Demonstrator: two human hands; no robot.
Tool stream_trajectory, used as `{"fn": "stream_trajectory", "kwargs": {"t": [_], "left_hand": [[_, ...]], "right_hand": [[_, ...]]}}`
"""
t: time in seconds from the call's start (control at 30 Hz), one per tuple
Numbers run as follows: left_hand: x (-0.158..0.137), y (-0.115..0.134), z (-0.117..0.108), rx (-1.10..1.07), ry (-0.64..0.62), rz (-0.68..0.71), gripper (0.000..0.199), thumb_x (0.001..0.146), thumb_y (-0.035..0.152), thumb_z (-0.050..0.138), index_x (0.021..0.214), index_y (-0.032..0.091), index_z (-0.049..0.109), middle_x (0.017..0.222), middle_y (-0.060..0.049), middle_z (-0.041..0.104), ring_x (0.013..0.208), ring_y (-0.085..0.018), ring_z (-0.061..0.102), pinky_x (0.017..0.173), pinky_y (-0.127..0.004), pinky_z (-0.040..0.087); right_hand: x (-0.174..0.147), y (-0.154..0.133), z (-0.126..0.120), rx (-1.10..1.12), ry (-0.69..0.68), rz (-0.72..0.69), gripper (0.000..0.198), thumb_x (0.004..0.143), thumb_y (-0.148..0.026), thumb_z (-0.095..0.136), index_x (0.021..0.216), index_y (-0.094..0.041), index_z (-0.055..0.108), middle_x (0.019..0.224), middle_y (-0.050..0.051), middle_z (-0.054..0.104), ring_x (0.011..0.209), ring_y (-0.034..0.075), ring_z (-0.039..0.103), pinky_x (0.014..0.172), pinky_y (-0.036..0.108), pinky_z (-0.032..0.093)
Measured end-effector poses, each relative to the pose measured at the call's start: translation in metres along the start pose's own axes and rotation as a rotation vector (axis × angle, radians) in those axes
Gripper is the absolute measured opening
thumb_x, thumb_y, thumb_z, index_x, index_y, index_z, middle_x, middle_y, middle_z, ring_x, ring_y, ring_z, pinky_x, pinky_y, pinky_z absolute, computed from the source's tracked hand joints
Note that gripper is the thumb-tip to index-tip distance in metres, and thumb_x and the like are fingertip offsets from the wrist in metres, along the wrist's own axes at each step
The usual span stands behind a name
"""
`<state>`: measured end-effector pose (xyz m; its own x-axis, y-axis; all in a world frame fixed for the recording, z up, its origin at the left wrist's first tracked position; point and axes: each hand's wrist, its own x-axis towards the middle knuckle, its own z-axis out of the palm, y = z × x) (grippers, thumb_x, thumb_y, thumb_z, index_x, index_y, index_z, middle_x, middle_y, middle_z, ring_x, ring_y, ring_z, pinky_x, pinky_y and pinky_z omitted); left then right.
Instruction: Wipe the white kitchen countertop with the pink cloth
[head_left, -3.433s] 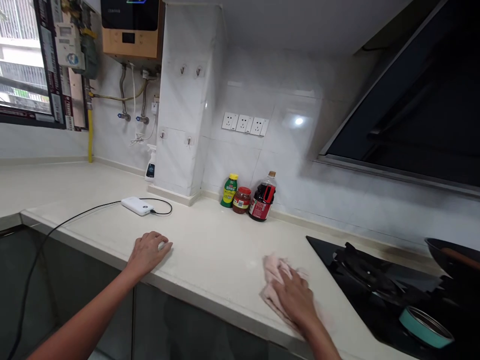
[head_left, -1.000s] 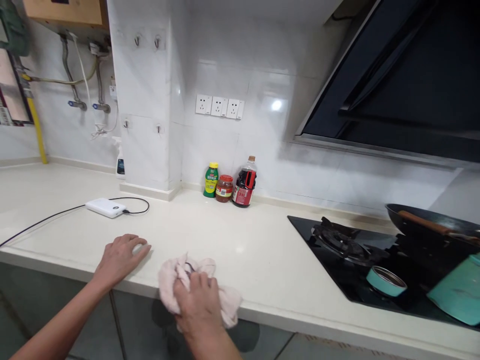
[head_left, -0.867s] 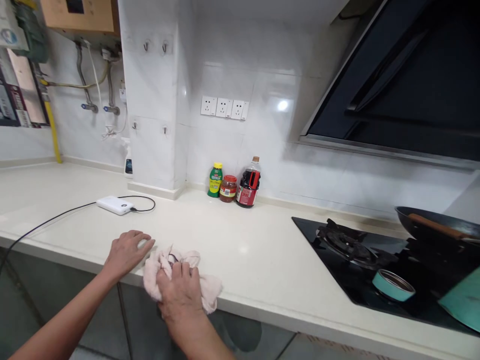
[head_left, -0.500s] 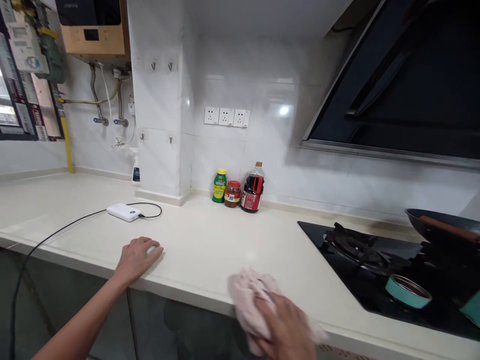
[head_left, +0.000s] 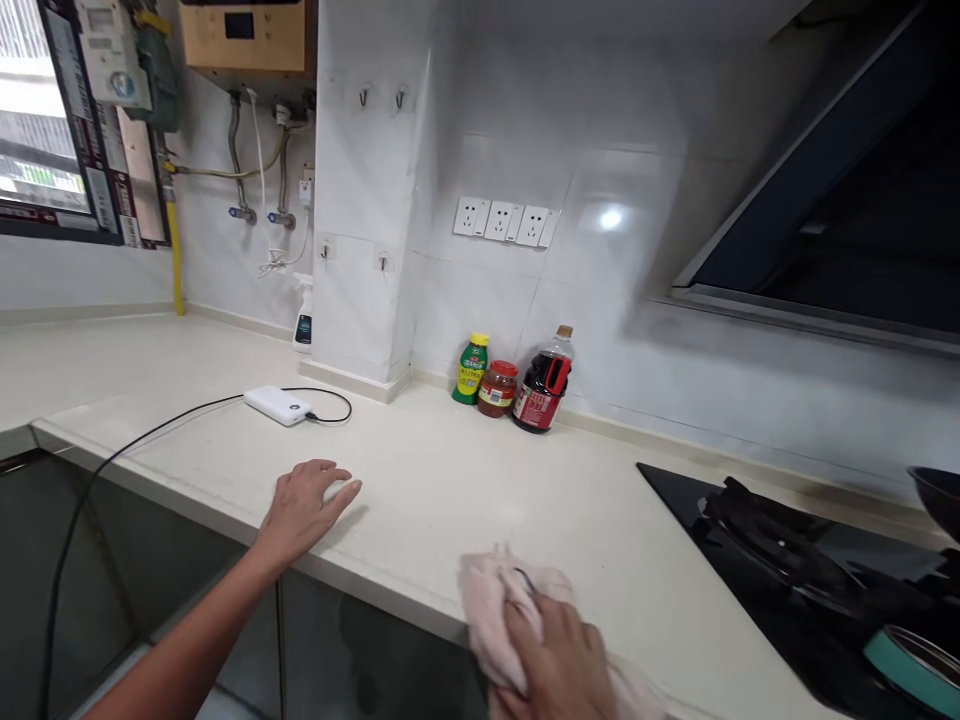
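Note:
My right hand [head_left: 559, 650] is closed on a pale pink cloth [head_left: 487, 600], bunched under the fingers and pressed against the front part of the white countertop [head_left: 420, 500]. Some of the cloth hangs past the counter's front edge, and the fingertips are partly buried in its folds. To the left, my left hand [head_left: 304, 505] rests on or just above the counter near that edge, thumb apart from the fingers. A pale patch shows in the gap there; I cannot tell whether it is more than countertop. Behind this hand lies a white power bank [head_left: 277, 405] with a black cable [head_left: 172, 412].
Against the back wall stand a green bottle with a yellow cap [head_left: 471, 370], a red-lidded jar [head_left: 498, 390] and a large dark sauce bottle [head_left: 541, 385]. A black gas stove [head_left: 780, 560] with a turquoise container [head_left: 911, 665] is on the right. A spray bottle [head_left: 303, 315] stands beside the pillar.
The view has turned left and tilted, shifting the scene to the right. Against the counter, my right hand and the cloth have slid a little left. My left hand stays about where it was.

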<state>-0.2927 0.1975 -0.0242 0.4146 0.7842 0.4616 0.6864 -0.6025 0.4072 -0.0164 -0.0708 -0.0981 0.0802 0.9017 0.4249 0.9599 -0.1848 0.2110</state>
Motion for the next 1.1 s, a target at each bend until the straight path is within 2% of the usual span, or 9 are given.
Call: {"fn": "stream_trajectory", "kwargs": {"t": [0.13,0.2,0.37,0.5,0.63,0.77,0.87,0.97,1.1], "left_hand": [[0.000,0.000,0.000,0.004,0.004,-0.011,0.049,0.094,0.062,0.039,0.104,0.029,0.074,0.122,-0.007,0.068,0.121,-0.031,0.056,0.102,-0.049,0.039],[0.001,-0.001,0.000,0.002,0.000,-0.026,0.048,0.094,0.060,0.038,0.103,0.029,0.074,0.121,-0.005,0.068,0.120,-0.029,0.056,0.101,-0.046,0.039],[0.005,-0.008,0.001,-0.031,-0.003,-0.098,0.051,0.097,0.056,0.031,0.104,0.028,0.072,0.122,-0.003,0.070,0.120,-0.026,0.057,0.100,-0.040,0.040],[0.006,-0.012,0.001,-0.021,0.007,-0.118,0.052,0.097,0.056,0.030,0.105,0.027,0.073,0.120,-0.004,0.071,0.120,-0.027,0.058,0.100,-0.042,0.040],[0.004,-0.010,0.000,-0.012,-0.004,-0.105,0.051,0.096,0.058,0.033,0.105,0.028,0.074,0.121,-0.004,0.071,0.121,-0.028,0.058,0.101,-0.042,0.039],[0.000,-0.005,-0.002,-0.027,-0.007,-0.094,0.050,0.095,0.058,0.034,0.103,0.028,0.074,0.121,-0.004,0.071,0.121,-0.028,0.057,0.101,-0.043,0.039],[-0.002,-0.002,-0.003,-0.048,-0.006,-0.080,0.050,0.095,0.058,0.035,0.102,0.028,0.074,0.121,-0.004,0.071,0.120,-0.028,0.057,0.101,-0.044,0.038],[-0.003,-0.001,-0.003,-0.067,-0.010,-0.060,0.050,0.096,0.058,0.034,0.104,0.028,0.073,0.121,-0.004,0.070,0.119,-0.028,0.057,0.101,-0.045,0.037],[-0.003,-0.002,-0.001,-0.076,-0.007,-0.044,0.048,0.096,0.058,0.035,0.103,0.028,0.072,0.121,-0.004,0.069,0.120,-0.028,0.056,0.102,-0.046,0.036]], "right_hand": [[0.078,-0.089,-0.028,0.246,-0.163,-0.038,0.071,0.066,-0.044,0.086,0.129,-0.029,0.055,0.118,0.014,0.057,0.102,0.035,0.051,0.082,0.051,0.043],[0.106,-0.120,-0.039,0.319,-0.176,-0.105,0.070,0.069,-0.047,0.085,0.128,-0.026,0.054,0.119,0.014,0.055,0.104,0.034,0.050,0.085,0.052,0.043],[0.125,-0.150,-0.056,0.391,-0.091,-0.192,0.060,0.077,-0.043,0.077,0.128,-0.024,0.050,0.125,0.013,0.051,0.112,0.033,0.046,0.095,0.052,0.042],[0.108,-0.120,-0.057,0.588,-0.092,-0.147,0.055,0.077,-0.029,0.068,0.129,-0.036,0.050,0.130,0.003,0.049,0.120,0.027,0.043,0.102,0.043,0.040],[0.090,-0.047,-0.049,0.608,-0.153,0.048,0.053,0.081,-0.024,0.051,0.133,-0.033,0.051,0.133,0.003,0.051,0.123,0.021,0.045,0.107,0.033,0.037],[0.070,0.042,-0.037,0.413,-0.185,0.434,0.062,0.085,-0.036,0.040,0.143,-0.016,0.046,0.147,0.019,0.035,0.133,0.040,0.035,0.110,0.054,0.032],[0.058,0.083,-0.028,0.304,-0.242,0.682,0.074,0.089,-0.052,0.031,0.151,-0.010,0.036,0.148,0.026,0.031,0.133,0.049,0.033,0.106,0.064,0.030],[0.065,0.085,-0.018,0.276,-0.311,0.721,0.076,0.093,-0.057,0.023,0.154,-0.012,0.029,0.148,0.025,0.034,0.136,0.046,0.033,0.108,0.060,0.030],[0.111,0.043,-0.009,0.287,-0.374,0.562,0.066,0.096,-0.055,0.024,0.153,-0.023,0.033,0.158,0.017,0.026,0.140,0.039,0.032,0.111,0.056,0.028]]}}
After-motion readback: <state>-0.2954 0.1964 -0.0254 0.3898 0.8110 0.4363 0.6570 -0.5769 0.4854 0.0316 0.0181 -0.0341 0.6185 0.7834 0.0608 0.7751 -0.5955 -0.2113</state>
